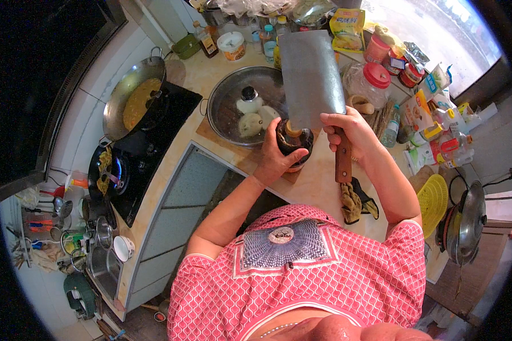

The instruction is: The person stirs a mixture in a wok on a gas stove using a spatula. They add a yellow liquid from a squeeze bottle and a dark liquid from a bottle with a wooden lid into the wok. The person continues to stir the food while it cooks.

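My right hand [353, 132] grips the wooden handle of a cleaver [312, 76], its broad metal blade raised above the counter. Beneath the blade's lower edge, my left hand [277, 155] is wrapped around a dark glass jar [298, 147] with a tan stopper or lid. Whether the blade touches the jar is hard to tell. Behind the jar, a large round steel pan with a glass lid [226, 106] that has a black knob rests on a wooden board [213, 133]. Pale food shows through the glass.
At the left, a wok [113, 113] of yellowish food and a black frying pan [94, 170] stand on the stove, a blue flame beside the latter. Gloves [350, 204] lie near my right forearm. Bottles, a red-lidded jar [376, 76] and food packets crowd the counter's back and right.
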Motion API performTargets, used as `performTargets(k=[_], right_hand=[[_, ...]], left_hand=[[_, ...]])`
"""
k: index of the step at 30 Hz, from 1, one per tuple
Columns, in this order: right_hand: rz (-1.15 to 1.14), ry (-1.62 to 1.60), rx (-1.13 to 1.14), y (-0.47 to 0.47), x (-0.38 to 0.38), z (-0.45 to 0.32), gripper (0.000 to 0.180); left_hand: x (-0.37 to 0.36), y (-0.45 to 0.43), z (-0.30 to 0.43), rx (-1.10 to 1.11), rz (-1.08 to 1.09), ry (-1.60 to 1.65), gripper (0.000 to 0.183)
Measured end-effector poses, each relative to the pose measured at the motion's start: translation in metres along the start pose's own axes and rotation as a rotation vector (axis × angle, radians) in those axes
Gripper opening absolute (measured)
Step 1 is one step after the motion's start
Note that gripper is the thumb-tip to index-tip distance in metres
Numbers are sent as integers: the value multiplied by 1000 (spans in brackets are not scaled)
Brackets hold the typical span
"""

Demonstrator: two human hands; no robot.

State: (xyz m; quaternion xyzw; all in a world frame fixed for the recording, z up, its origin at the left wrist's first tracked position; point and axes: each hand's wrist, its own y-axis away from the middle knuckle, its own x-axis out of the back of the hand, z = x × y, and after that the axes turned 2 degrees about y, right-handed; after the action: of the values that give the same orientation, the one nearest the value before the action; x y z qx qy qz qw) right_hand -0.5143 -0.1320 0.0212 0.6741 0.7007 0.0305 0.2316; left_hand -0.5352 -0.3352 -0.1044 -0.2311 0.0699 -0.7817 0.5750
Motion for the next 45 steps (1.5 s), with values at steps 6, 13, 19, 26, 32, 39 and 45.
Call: performTargets(k=[6, 13, 19, 26, 32, 39, 45], right_hand=[[-72, -117, -89, -12, 6, 13, 19], [-41, -214, -9, -8, 3, 24, 18], [130, -175, -9, 18, 62, 64, 21], [330, -28, -271, 62, 140, 168, 18], [393, -11, -358, 80, 194, 235, 17], [529, 801, -287, 73, 200, 240, 29], [526, 1052, 173, 52, 141, 191, 37]], left_hand=[[0, -1, 1, 23, -16, -14, 98], [0, 0, -6, 51, -21, 11, 96], [-1, 1, 6, -146, 75, -217, 91], [6, -24, 52, -227, 92, -388, 50], [13, -37, 56, -189, 38, -316, 25], [33, -26, 60, -107, -132, -144, 30], [43, -6, 57, 28, -201, 117, 34]])
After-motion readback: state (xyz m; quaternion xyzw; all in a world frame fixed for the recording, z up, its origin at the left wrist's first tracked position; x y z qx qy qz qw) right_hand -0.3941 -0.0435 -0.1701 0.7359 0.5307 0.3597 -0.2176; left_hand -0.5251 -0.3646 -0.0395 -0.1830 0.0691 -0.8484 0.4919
